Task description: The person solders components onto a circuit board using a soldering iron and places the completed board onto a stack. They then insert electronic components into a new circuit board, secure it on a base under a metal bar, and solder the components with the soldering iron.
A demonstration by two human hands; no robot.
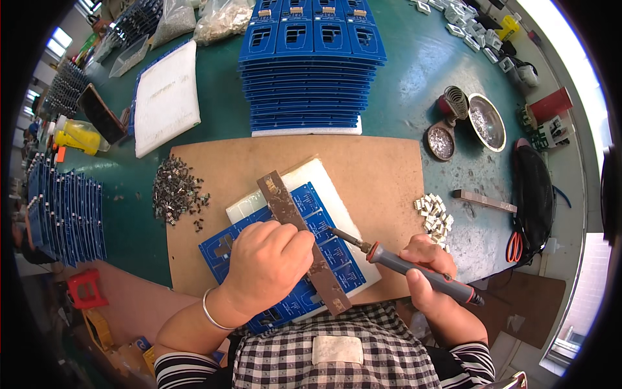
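Blue, rectangular circuit-board panel (304, 259) is laid on a white foam pad (311, 188), itself set on a brown fibreboard sheet (382, 168) on the green surface (421, 71). A rusty brown metal bar (301, 236) is laid diagonally across the panel, and the left hand (269, 259) is pressed down on it, fingers curled in a loose fist over the bar and the panel's left half. The right hand (427, 262) is clenched around the grey handle of a soldering iron with an orange collar (414, 269); its dark tip is brought just beside the bar's right edge, over the panel near its middle.

One panel, one bar and one iron are counted at the hands. Behind the sheet, one tall stack of blue panels (311, 97) is seen, with one white foam slab (167, 97) to its left and upright rows of blue panels (65, 214) at the far left. One heap of small dark metal parts (176, 193) and one cluster of small white parts (435, 214) flank the sheet. Two round metal dishes (487, 122) holding silvery scraps are placed at the right.

Much of the panel's left half is hidden under the left hand, and its lower edge is cut off by the checked shirt (337, 353). Exactly where the tip touches cannot be made out.
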